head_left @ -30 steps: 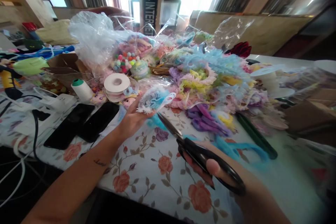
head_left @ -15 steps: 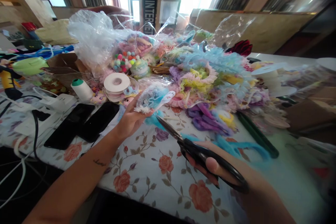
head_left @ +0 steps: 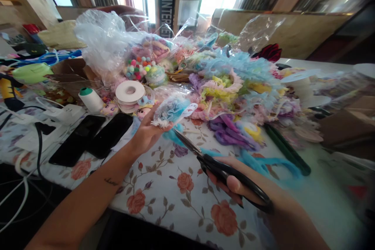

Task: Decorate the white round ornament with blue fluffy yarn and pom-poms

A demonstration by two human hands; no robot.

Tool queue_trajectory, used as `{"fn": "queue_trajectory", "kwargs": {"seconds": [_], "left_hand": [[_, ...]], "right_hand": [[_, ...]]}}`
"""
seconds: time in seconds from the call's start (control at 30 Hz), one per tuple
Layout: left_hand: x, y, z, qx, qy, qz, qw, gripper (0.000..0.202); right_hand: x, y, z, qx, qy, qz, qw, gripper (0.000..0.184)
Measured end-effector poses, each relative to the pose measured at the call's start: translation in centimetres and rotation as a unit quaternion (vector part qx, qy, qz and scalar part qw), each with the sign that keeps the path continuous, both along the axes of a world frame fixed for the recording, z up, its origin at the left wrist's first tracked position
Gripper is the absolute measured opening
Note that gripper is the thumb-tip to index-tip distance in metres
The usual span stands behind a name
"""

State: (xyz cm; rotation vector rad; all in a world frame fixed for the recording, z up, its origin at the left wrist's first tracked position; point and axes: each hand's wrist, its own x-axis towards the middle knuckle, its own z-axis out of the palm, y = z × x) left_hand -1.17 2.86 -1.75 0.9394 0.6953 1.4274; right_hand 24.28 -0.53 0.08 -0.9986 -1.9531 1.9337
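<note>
My left hand [head_left: 149, 133] is closed around a ruffled pale-blue and white fabric piece [head_left: 170, 110], which has a white tag-like flap [head_left: 190, 110] on its right side. My right hand [head_left: 228, 175] grips black-handled scissors [head_left: 215, 168], with the thumb and fingers at the handles. The scissor blades point up and left and look nearly closed. Their tips lie close to the underside of the fabric piece, by a light-blue fluffy strip [head_left: 175, 131]; whether they touch it I cannot tell. More of this blue strip [head_left: 272, 164] runs behind my right hand across the tablecloth.
Two black phones [head_left: 111, 136] and a white power strip [head_left: 43, 129] with cables lie at left. Beyond them stand a thread cone [head_left: 90, 100] and a ribbon spool [head_left: 130, 93]. A heap of pastel ruffles [head_left: 240, 70] fills the back. A dark green bar [head_left: 288, 150] lies at right.
The scissors and my right hand have shifted very slightly left. My left hand keeps hold of the fabric piece, with its white flap tilted a little differently.
</note>
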Motion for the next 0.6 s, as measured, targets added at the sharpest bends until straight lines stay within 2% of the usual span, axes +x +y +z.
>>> {"fn": "queue_trajectory", "kwargs": {"seconds": [0.17, 0.4, 0.6], "left_hand": [[0.13, -0.08, 0.19, -0.005, -0.001, 0.002, 1.000, 0.063], [-0.01, -0.03, -0.13, -0.011, -0.010, -0.009, 1.000, 0.059], [-0.06, 0.30, -0.62, -0.017, -0.019, -0.014, 1.000, 0.060]], "right_hand": [[-0.02, 0.09, -0.20, -0.012, -0.024, -0.016, 1.000, 0.070], [0.00, 0.05, -0.85, -0.003, -0.010, -0.039, 0.999, 0.066], [0.11, 0.30, 0.09, 0.013, 0.023, -0.047, 0.999, 0.068]]}}
